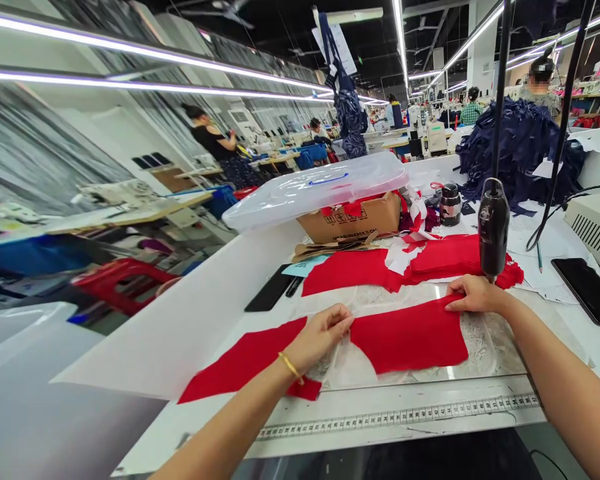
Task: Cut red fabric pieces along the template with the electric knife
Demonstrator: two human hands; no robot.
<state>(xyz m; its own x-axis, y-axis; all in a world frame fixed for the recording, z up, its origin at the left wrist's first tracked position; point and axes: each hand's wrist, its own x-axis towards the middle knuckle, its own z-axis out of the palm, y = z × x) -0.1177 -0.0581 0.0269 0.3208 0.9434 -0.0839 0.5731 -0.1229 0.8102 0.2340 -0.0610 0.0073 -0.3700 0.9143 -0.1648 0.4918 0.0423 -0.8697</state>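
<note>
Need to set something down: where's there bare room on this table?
Bare white tabletop lies left of the front red fabric piece, below the black phone. A narrower strip runs right of the plastic sheet, below the black tablet. Crowded around the cardboard box and stacked red fabric.

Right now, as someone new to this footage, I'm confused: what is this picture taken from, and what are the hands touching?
This view comes from a camera worn on a person's head, looking down at their own bare hands. The left hand, wearing a thin gold bracelet, rests on a flat red cloth piece; the right hand presses a second red cloth piece. Both pieces lie on crinkled clear plastic sheeting on a white table, with a printed measuring tape along its front edge.
</note>
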